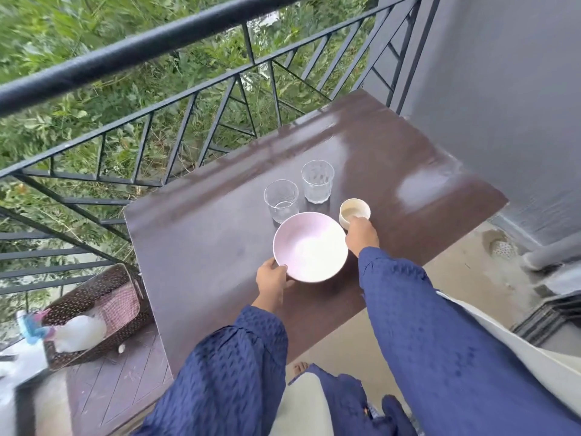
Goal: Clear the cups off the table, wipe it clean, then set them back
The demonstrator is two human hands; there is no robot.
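We are standing at a dark brown worktop (220, 247) that is sitting beside a black metal railing (157, 42) along its far edge, with a grey wall (503, 89) at its right end. Past the worktop's left edge, a woven basket (103, 306) is lying tilted on a low slatted deck.

Near the middle of the worktop, towards its near edge, a pink bowl (309, 247) is sitting upright. Our left hand (272, 281) is grasping its near-left rim, thumb over the lip and fingers beneath.

Just beyond the bowl, two clear glasses are standing upright. The left glass (281, 200) is partly overlapped by the bowl's far rim in this view; the right glass (317, 181) is standing just beside it, slightly nearer the far edge.

To the right of the bowl and close to it, a small cream cup (354, 212) is resting upright. Our right hand (361, 236) is gripping its near rim from above. We cannot tell whether bowl or cup is being lifted clear of the surface.
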